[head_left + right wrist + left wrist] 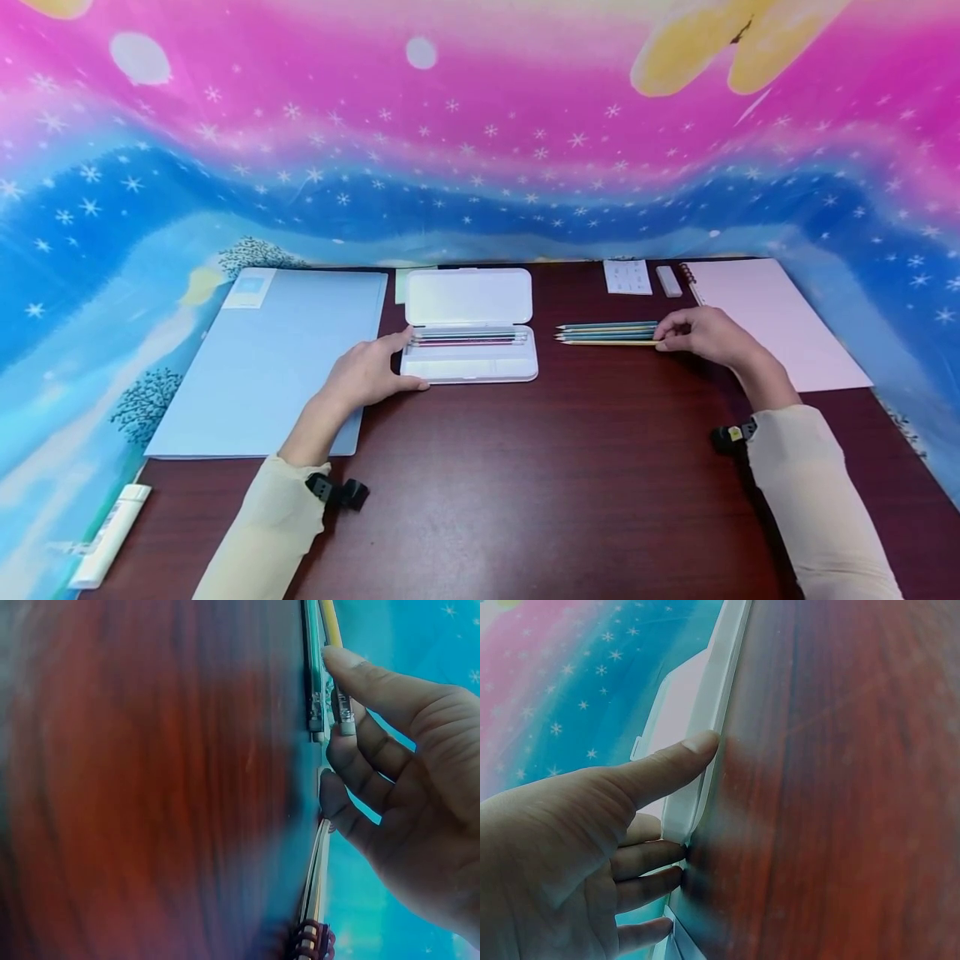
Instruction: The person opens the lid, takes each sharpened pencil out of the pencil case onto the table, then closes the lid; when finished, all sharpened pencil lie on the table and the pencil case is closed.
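Note:
A white pencil case (450,371) lies with its lid (468,296) raised at the back, and several pencils (468,337) rest in its rear part. My left hand (363,375) holds the left end, the thumb on its front edge and the fingers along the end and back corner. To the right of the case, a row of several teal and yellow pencils (600,327) lies with tips pointing left. My right hand (701,333) pinches the eraser end of the nearest yellow pencil (331,622) between thumb and fingers. Beside it in the right wrist view is a green pencil (313,667).
A blue folder (277,367) lies at left, partly under the left forearm. A pink spiral notebook (780,325) is at right. At the back are an eraser (668,282), a white printed card (627,277) and a green paper (401,287). A white tube-like object (112,537) sits front left.

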{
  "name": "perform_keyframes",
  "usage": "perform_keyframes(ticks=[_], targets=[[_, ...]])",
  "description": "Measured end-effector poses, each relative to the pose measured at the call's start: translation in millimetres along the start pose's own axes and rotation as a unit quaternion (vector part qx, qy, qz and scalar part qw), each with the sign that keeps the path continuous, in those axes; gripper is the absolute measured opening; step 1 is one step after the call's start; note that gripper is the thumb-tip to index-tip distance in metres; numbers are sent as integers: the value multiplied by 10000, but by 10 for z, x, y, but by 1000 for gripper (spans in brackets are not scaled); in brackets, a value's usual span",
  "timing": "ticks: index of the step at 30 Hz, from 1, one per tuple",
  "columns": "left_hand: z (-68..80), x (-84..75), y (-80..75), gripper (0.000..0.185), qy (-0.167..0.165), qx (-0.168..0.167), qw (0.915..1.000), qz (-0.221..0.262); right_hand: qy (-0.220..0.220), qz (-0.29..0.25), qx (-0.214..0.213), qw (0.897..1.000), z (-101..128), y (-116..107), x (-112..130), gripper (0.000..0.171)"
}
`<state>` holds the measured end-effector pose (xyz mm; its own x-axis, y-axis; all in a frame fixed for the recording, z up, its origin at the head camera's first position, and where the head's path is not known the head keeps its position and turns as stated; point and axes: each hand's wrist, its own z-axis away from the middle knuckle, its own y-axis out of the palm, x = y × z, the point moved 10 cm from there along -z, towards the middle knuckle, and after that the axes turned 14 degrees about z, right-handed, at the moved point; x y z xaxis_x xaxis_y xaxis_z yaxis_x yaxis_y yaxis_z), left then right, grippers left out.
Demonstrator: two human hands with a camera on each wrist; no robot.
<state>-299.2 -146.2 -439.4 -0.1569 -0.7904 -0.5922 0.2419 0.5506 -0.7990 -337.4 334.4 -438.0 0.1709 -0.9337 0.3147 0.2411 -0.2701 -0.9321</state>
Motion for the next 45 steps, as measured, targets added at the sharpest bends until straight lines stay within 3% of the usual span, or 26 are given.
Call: perform_keyframes(ticks=[16, 22, 30, 37, 45], targets=[[-4, 15, -2, 100, -15, 1, 10000, 44, -206, 513, -328, 9979, -101, -50, 118, 7], [-5, 3, -14, 100, 4, 6, 10000, 8, -328, 275, -465, 9980, -99, -86, 261, 8], [-8, 4, -7, 101, 36, -1, 10000, 1, -661, 155, -443, 9967, -220, -22, 781, 15], [-9, 10, -10, 101, 31, -18, 10000, 5, -1116, 275, -565, 9918, -384, 24, 1463, 19], [-8, 10, 1, 101, -18, 30, 10000, 15, -1813, 447, -434, 9815, -500, 229, 2210, 21]])
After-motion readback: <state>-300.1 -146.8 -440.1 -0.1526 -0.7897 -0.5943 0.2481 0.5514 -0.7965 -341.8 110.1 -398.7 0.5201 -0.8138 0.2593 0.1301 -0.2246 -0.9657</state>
